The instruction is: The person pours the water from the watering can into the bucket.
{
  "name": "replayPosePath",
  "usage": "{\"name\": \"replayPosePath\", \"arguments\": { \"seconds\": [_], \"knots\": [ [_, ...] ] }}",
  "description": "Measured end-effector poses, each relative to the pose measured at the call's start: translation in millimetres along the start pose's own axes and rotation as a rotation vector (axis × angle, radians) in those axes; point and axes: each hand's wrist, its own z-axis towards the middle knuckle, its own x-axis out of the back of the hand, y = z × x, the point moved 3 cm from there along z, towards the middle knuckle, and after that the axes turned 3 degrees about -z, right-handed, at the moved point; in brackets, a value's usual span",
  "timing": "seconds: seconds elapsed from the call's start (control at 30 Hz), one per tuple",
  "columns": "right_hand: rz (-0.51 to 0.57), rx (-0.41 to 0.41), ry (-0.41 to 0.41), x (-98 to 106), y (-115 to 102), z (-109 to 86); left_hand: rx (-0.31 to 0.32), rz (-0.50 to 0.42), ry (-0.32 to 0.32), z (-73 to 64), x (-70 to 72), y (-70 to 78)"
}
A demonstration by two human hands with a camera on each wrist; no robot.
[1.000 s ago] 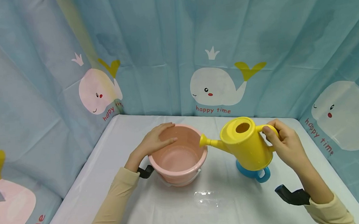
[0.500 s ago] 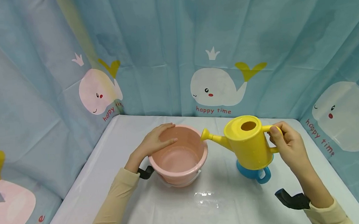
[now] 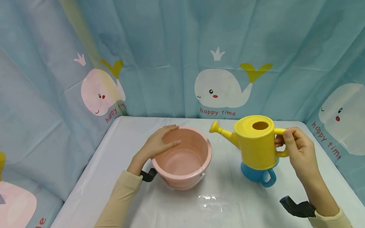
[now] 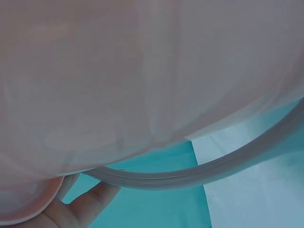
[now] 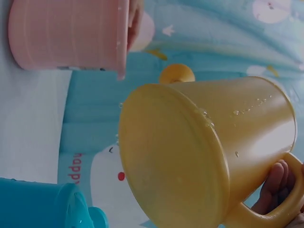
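My right hand [image 3: 300, 152] grips the handle of a yellow watering can [image 3: 257, 151], held raised and nearly level. Its spout points left and slightly up, just right of the pink bucket [image 3: 186, 181]. Droplets cling to the can [image 5: 251, 123] in the right wrist view. My left hand [image 3: 159, 142] holds the bucket's left rim, thumb inside and the other fingers over the back edge. Part of that hand [image 4: 76, 211] shows at the rim in the left wrist view. Below the can stands a blue cup-like vessel [image 3: 253, 174] with a looped handle, its top mostly hidden.
A white-covered table [image 3: 225, 215] carries the bucket and blue vessel, with wet shiny spots in front of the bucket. The bucket's pale handle [image 4: 166, 179] hangs down. Blue curtains [image 3: 155, 60] with whale prints enclose the back and sides.
My right hand has drawn the watering can to the right, away from the bucket. The can has tipped back toward level and its spout has risen. My left hand and the bucket stay put.
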Motion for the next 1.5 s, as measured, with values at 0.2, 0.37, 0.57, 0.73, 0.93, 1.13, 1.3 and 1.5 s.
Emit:
{"name": "replayPosePath", "arguments": {
  "seconds": [0.2,0.37,0.57,0.73,0.93,1.13,1.3,1.5],
  "knots": [
    [0.066,-0.049,0.054,1.9,2.6,-2.3,-0.001,-0.001,-0.001,0.8,-0.1,-1.0],
    [0.184,-0.079,0.129,3.2,4.2,-4.3,-0.007,0.004,0.0,1.8,-0.4,-2.6],
    [0.273,-0.037,0.168,4.1,8.9,-4.2,-0.005,0.005,0.001,2.6,-1.2,-4.7],
    [0.302,0.009,0.191,6.7,14.9,-4.3,-0.004,-0.001,0.001,2.4,-1.4,-4.7],
    [0.415,0.061,0.204,11.5,22.5,-3.1,-0.006,-0.004,0.006,2.1,-1.4,-4.2],
    [0.478,0.083,0.229,16.7,28.7,-2.6,-0.008,-0.008,0.006,2.0,-1.4,-3.4],
    [0.484,0.047,0.271,20.4,34.8,-2.6,-0.005,-0.008,0.006,1.4,-0.9,-1.6],
    [0.543,0.016,0.337,24.9,40.9,-1.2,-0.004,-0.007,0.005,0.1,-0.3,-0.2]
  ]
}}
